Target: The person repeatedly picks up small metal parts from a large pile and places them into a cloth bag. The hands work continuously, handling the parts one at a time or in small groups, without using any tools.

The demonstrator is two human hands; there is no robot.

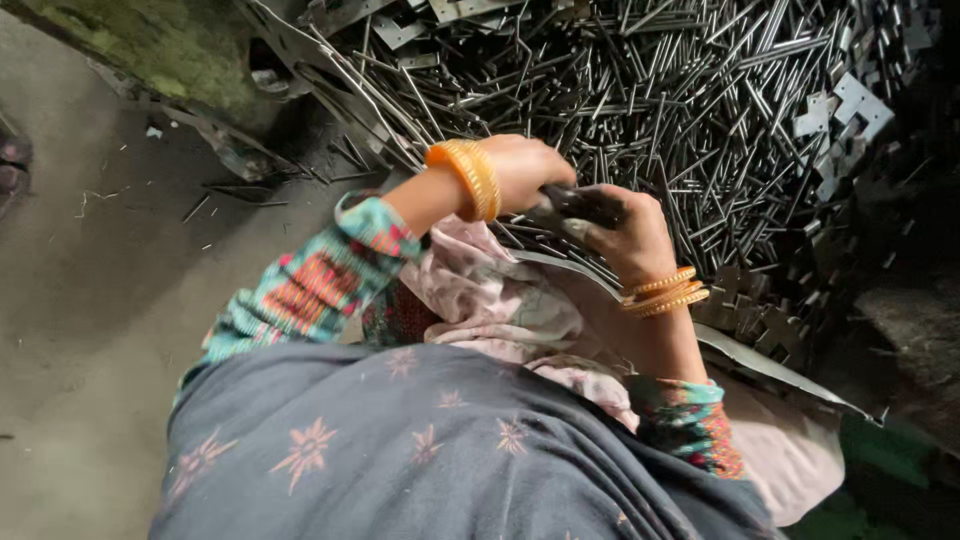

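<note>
A dark metal piece [585, 203] is clasped by the left hand [525, 170] and right hand [630, 235], both closed around it, with the pin heap [640, 90] kept within reach at twelve o'clock.

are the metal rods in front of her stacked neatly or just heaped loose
Heaped loose. The thin metal rods lie crisscrossed at every angle in one big pile, with flat metal plates mixed in at its edges.

Orange bangles [478, 176], patterned teal sleeves [310, 285]
</note>
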